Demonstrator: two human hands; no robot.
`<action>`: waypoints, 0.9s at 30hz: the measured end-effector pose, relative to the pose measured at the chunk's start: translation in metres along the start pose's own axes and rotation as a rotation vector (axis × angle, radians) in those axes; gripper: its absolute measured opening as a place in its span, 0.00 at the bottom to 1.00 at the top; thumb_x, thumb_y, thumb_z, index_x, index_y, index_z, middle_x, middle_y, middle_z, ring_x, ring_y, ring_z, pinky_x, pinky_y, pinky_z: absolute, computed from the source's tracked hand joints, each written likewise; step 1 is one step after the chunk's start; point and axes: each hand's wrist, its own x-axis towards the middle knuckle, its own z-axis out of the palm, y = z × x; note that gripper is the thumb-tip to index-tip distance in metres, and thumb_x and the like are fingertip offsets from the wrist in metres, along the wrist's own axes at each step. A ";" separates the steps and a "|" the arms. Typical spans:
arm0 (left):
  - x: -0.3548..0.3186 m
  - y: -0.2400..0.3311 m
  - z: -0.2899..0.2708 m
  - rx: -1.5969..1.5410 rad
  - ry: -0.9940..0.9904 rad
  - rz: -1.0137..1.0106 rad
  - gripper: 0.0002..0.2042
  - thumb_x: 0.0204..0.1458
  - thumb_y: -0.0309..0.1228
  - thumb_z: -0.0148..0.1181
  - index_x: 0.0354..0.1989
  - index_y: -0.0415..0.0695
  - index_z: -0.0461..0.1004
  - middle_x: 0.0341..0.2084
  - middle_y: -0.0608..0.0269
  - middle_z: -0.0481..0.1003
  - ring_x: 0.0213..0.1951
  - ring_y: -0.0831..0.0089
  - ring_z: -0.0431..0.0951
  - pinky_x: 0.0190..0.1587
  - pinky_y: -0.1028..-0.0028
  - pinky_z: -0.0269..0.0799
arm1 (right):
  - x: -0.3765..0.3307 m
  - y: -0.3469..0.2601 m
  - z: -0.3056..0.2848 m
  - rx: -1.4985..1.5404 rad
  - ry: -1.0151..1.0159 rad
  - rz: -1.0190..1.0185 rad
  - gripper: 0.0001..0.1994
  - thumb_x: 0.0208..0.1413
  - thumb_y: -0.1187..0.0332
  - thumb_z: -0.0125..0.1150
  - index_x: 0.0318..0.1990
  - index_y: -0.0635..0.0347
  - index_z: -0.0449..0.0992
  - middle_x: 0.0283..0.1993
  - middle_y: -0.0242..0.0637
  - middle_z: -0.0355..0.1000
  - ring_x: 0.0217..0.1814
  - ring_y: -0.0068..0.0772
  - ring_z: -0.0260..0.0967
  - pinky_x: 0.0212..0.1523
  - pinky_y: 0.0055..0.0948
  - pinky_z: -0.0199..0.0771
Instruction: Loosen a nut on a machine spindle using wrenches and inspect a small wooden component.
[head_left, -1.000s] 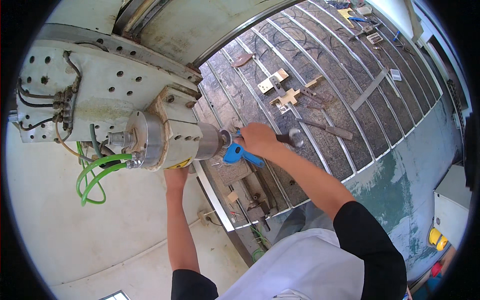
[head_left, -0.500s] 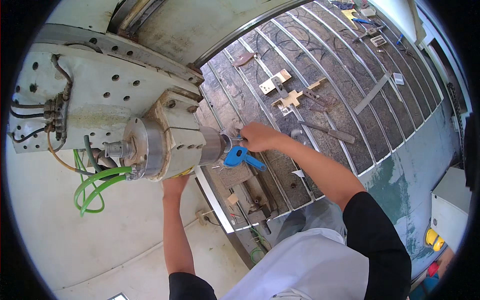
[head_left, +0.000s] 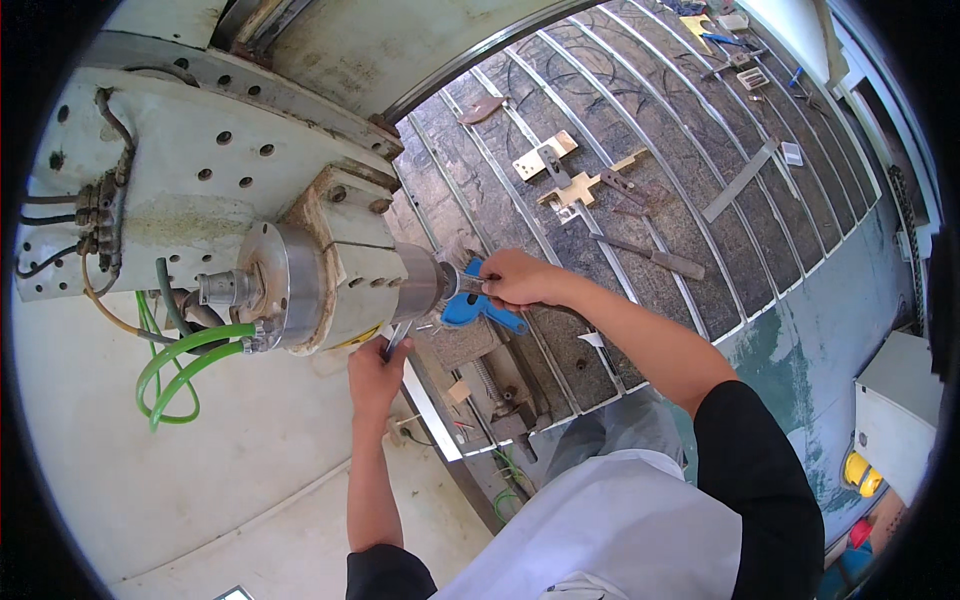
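1. Right hand point(head_left: 520, 280): fingers curled shut around a blue-handled tool point(head_left: 478, 306), its grip hanging just below the knuckles, its working end pressed to the nose of the spindle motor point(head_left: 335, 285).
2. Left hand point(head_left: 375, 375): raised under the motor housing, fingers closed on a thin metal bar point(head_left: 397, 340) sticking up beside the housing's lower edge; exactly how tight, cannot tell.
3. Spindle motor: round and pale, bolted to a drilled grey mounting plate point(head_left: 190, 170), pointing toward the slotted machine bed point(head_left: 640, 150).
4. Green cables point(head_left: 180, 365): looped beneath the motor's rear end, beside darker wires.
5. On the bed, well apart from both hands: 2 brass-coloured clamp blocks point(head_left: 560, 175) and a flat steel strip point(head_left: 740, 180).
6. Lower frame: white shirt with black sleeves.
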 end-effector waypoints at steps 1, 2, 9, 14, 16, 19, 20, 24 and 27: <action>0.000 -0.006 0.003 -0.048 -0.055 -0.044 0.21 0.49 0.39 0.65 0.17 0.33 0.68 0.09 0.50 0.67 0.13 0.60 0.67 0.19 0.64 0.61 | 0.001 -0.003 0.004 0.041 0.011 0.025 0.09 0.60 0.71 0.50 0.33 0.69 0.72 0.22 0.38 0.71 0.16 0.25 0.65 0.16 0.27 0.63; 0.000 -0.009 0.005 -0.098 -0.112 -0.086 0.21 0.50 0.39 0.64 0.17 0.33 0.68 0.08 0.50 0.66 0.12 0.62 0.67 0.19 0.65 0.61 | 0.002 -0.005 0.008 0.082 0.023 0.052 0.11 0.62 0.68 0.50 0.34 0.68 0.73 0.22 0.38 0.71 0.17 0.25 0.65 0.16 0.26 0.63; -0.021 0.048 0.022 -0.809 -0.472 -0.527 0.11 0.56 0.35 0.58 0.38 0.39 0.70 0.26 0.59 0.74 0.26 0.72 0.77 0.25 0.68 0.73 | 0.019 0.068 0.074 1.297 -0.225 0.139 0.16 0.65 0.57 0.47 0.40 0.61 0.74 0.33 0.39 0.74 0.29 0.28 0.70 0.27 0.25 0.71; -0.003 0.115 0.055 -1.761 -0.544 -0.489 0.16 0.58 0.32 0.53 0.52 0.41 0.64 0.46 0.56 0.70 0.49 0.64 0.72 0.50 0.57 0.70 | 0.048 0.094 0.166 1.469 -0.064 0.060 0.14 0.64 0.56 0.48 0.44 0.57 0.72 0.37 0.34 0.71 0.30 0.24 0.67 0.28 0.24 0.67; 0.004 0.122 0.053 -2.031 -0.539 -0.395 0.17 0.58 0.32 0.53 0.54 0.41 0.64 0.50 0.56 0.68 0.53 0.62 0.69 0.55 0.55 0.66 | 0.033 0.080 0.180 1.368 -0.051 0.014 0.13 0.64 0.56 0.47 0.43 0.55 0.70 0.34 0.30 0.68 0.28 0.22 0.64 0.24 0.23 0.63; 0.000 0.124 0.050 -2.006 -0.498 -0.473 0.11 0.60 0.36 0.53 0.44 0.42 0.68 0.40 0.57 0.71 0.45 0.62 0.73 0.53 0.57 0.71 | 0.004 0.069 0.176 1.218 0.028 -0.056 0.12 0.64 0.56 0.46 0.41 0.53 0.68 0.30 0.25 0.64 0.24 0.19 0.60 0.18 0.22 0.56; -0.007 0.104 0.055 -1.826 -0.534 -0.512 0.12 0.59 0.37 0.54 0.43 0.42 0.68 0.40 0.57 0.72 0.42 0.62 0.74 0.50 0.58 0.73 | -0.007 0.068 0.160 1.222 0.047 -0.057 0.12 0.64 0.56 0.46 0.41 0.53 0.68 0.30 0.25 0.64 0.24 0.19 0.60 0.18 0.22 0.56; -0.010 0.049 0.031 -0.804 -0.382 -0.464 0.16 0.58 0.43 0.56 0.32 0.39 0.71 0.26 0.60 0.73 0.28 0.69 0.76 0.31 0.66 0.75 | -0.023 0.051 0.084 1.149 0.039 0.248 0.15 0.66 0.57 0.42 0.39 0.58 0.68 0.24 0.27 0.60 0.20 0.20 0.54 0.17 0.22 0.54; 0.013 0.027 0.000 -0.069 -0.381 -0.310 0.17 0.56 0.42 0.57 0.28 0.37 0.74 0.19 0.57 0.74 0.23 0.67 0.77 0.28 0.65 0.72 | -0.008 0.039 0.055 1.027 -0.084 0.349 0.16 0.68 0.58 0.40 0.37 0.61 0.67 0.22 0.29 0.59 0.18 0.20 0.52 0.17 0.23 0.54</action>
